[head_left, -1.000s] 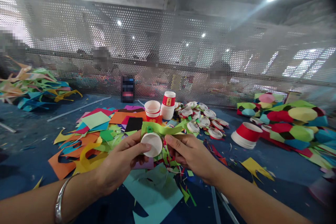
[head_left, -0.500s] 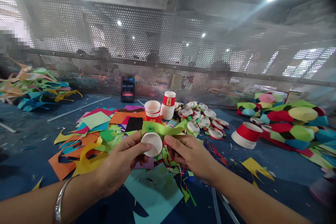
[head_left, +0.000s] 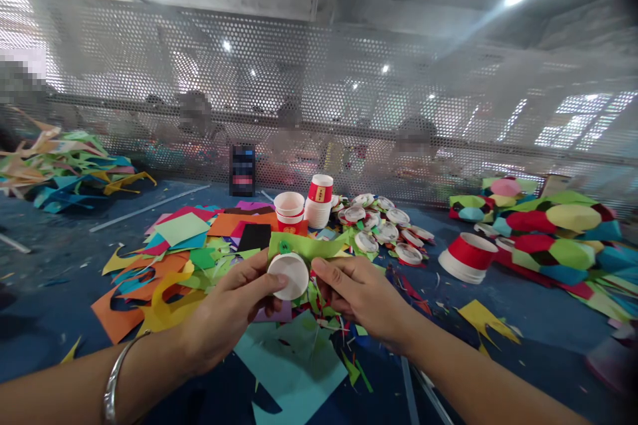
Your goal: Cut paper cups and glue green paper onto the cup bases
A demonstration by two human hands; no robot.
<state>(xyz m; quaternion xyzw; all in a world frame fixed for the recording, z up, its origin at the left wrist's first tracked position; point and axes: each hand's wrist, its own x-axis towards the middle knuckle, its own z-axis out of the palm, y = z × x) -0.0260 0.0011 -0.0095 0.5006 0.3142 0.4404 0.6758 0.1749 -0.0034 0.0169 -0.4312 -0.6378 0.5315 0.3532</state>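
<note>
Pinching 1 white disc: left hand | right hand: pressed together beside it | paper scraps crowd tabletop; 3 cup stacks

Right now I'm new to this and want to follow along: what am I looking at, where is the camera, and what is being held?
There is no robot: you see a person's two bare hands, and the view comes from a camera worn on the head, looking forward and down. The left hand holds a round white piece, thumb across its face. The right hand is at its other side, near a green paper strip. On the blue table are coloured paper sheets and cut scraps, a pile of round white-rimmed pieces and some red-and-white paper cups, several stacked. Behind stands a screen full of small holes.
</note>
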